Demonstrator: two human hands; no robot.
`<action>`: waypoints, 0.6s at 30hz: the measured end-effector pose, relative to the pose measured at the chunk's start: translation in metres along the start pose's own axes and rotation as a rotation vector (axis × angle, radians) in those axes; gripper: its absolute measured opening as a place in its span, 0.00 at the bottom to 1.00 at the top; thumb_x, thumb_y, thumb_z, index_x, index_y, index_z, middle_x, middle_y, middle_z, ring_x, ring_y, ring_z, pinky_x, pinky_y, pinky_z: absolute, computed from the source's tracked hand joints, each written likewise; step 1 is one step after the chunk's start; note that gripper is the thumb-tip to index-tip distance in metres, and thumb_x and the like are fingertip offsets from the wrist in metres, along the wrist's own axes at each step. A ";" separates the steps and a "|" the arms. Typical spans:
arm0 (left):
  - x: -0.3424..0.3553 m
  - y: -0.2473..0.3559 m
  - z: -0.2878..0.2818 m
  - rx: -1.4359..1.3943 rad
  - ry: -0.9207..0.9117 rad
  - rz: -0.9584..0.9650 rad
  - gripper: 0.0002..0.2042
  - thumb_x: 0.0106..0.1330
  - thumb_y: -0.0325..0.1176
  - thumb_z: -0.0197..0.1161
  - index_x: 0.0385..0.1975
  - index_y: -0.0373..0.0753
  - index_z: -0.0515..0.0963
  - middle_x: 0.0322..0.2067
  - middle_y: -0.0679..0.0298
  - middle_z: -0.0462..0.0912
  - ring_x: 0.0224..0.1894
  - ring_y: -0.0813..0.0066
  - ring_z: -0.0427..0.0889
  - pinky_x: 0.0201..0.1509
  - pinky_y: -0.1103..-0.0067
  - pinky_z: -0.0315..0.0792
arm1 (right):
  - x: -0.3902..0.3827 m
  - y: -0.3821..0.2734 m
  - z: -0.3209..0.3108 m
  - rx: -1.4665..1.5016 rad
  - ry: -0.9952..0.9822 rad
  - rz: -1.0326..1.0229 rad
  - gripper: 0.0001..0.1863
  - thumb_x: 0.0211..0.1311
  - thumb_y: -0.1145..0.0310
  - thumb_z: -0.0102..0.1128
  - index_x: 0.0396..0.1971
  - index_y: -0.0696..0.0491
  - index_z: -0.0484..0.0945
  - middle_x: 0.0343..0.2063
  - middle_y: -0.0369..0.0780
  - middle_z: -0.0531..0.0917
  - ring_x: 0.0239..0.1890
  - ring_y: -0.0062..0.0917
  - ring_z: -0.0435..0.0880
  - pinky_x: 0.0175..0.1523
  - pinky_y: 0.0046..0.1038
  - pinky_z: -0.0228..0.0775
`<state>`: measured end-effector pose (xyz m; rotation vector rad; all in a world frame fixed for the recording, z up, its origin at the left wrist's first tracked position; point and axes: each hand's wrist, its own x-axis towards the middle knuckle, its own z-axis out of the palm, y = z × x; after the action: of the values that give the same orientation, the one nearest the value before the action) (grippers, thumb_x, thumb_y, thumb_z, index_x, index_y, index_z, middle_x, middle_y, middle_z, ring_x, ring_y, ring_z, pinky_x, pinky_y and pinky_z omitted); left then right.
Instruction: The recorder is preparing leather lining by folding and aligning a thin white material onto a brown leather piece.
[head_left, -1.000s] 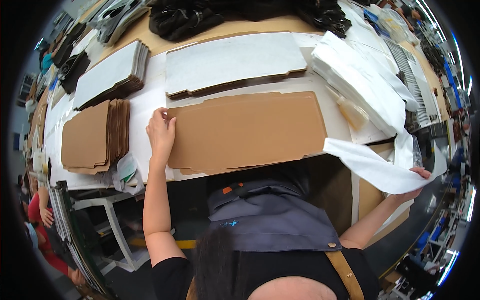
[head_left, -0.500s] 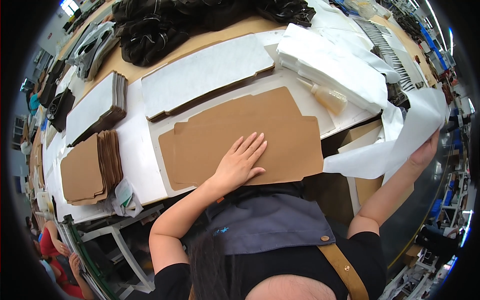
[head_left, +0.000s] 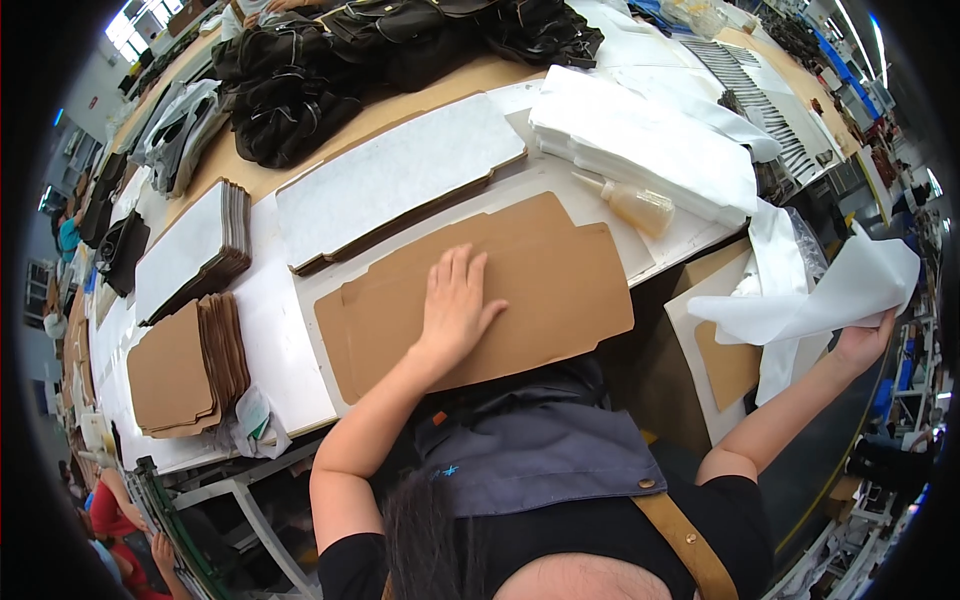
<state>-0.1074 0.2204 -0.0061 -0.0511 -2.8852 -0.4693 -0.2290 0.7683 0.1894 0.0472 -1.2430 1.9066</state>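
A brown shaped panel (head_left: pixel 560 275) is laid aslant on the white-topped worktable (head_left: pixel 285 345), its near right corner left jutting past the front edge. The panel is covered at its middle by the left hand (head_left: pixel 455 305), set palm down with the fingers extended; nothing is grasped by it, and how hard it is pressed cannot be told. By the right hand (head_left: pixel 864 345), held out well to the right of the table, a white sheet (head_left: pixel 800 308) is pinched near its outer end, the rest being left curled in the air.

Because the sheet is thin and held at one end only, it could be creased or folded onto itself. It might also be snagged on the carton (head_left: pixel 690 350) below, above which its loose part is hung. If weight were put on the overhanging corner, the panel could be tipped or slid. The squeeze bottle (head_left: pixel 640 208), laid on its side between the panel and the white stack (head_left: pixel 645 145), might be knocked or leaked from if brushed by a swept sheet.
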 end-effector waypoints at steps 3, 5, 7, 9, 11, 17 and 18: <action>0.042 -0.030 -0.006 -0.037 0.082 0.005 0.30 0.58 0.42 0.73 0.58 0.36 0.71 0.54 0.55 0.75 0.62 0.56 0.69 0.65 0.60 0.62 | -0.002 0.014 -0.001 0.030 -0.018 0.059 0.22 0.75 0.65 0.50 0.62 0.61 0.72 0.60 0.45 0.76 0.63 0.34 0.74 0.69 0.39 0.64; 0.058 -0.047 -0.006 -0.085 -0.073 -0.021 0.26 0.57 0.42 0.74 0.53 0.40 0.74 0.43 0.60 0.80 0.55 0.58 0.72 0.58 0.62 0.63 | -0.003 0.020 -0.005 0.048 -0.034 0.095 0.22 0.75 0.65 0.50 0.62 0.61 0.72 0.60 0.45 0.76 0.64 0.33 0.74 0.69 0.39 0.64; 0.067 -0.055 -0.006 -0.148 -0.091 -0.030 0.17 0.60 0.42 0.71 0.46 0.41 0.79 0.35 0.62 0.82 0.49 0.60 0.76 0.56 0.64 0.61 | -0.008 0.024 -0.001 0.025 -0.093 0.073 0.21 0.75 0.65 0.50 0.62 0.61 0.71 0.60 0.44 0.76 0.63 0.33 0.74 0.69 0.38 0.63; 0.074 -0.062 -0.007 -0.302 -0.329 -0.105 0.11 0.65 0.41 0.66 0.36 0.39 0.82 0.32 0.59 0.83 0.43 0.60 0.78 0.55 0.65 0.61 | -0.021 0.023 0.008 -0.001 -0.104 0.063 0.21 0.76 0.64 0.51 0.62 0.61 0.71 0.60 0.44 0.76 0.63 0.32 0.75 0.68 0.37 0.64; 0.072 -0.066 -0.008 -0.320 -0.286 -0.109 0.12 0.68 0.41 0.62 0.33 0.38 0.83 0.31 0.58 0.83 0.40 0.60 0.80 0.54 0.64 0.62 | -0.028 0.023 0.011 -0.031 -0.114 0.053 0.22 0.76 0.64 0.51 0.61 0.62 0.71 0.60 0.45 0.77 0.62 0.32 0.75 0.68 0.36 0.65; 0.063 -0.087 -0.008 0.088 -0.028 -0.125 0.11 0.67 0.39 0.63 0.40 0.38 0.83 0.35 0.57 0.83 0.43 0.57 0.80 0.53 0.61 0.63 | -0.044 0.036 0.036 -0.020 -0.368 0.151 0.20 0.75 0.65 0.53 0.59 0.63 0.73 0.55 0.43 0.80 0.57 0.28 0.79 0.65 0.31 0.68; 0.062 -0.083 -0.009 0.061 0.085 -0.097 0.13 0.68 0.38 0.62 0.45 0.38 0.81 0.39 0.56 0.82 0.46 0.55 0.79 0.55 0.60 0.64 | -0.052 0.036 0.051 -0.044 -0.479 0.158 0.19 0.75 0.65 0.54 0.57 0.63 0.74 0.53 0.42 0.82 0.55 0.26 0.80 0.62 0.29 0.69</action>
<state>-0.1718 0.1390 -0.0095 0.1156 -2.8258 -0.3904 -0.2386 0.6917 0.1654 0.4144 -1.6439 2.0741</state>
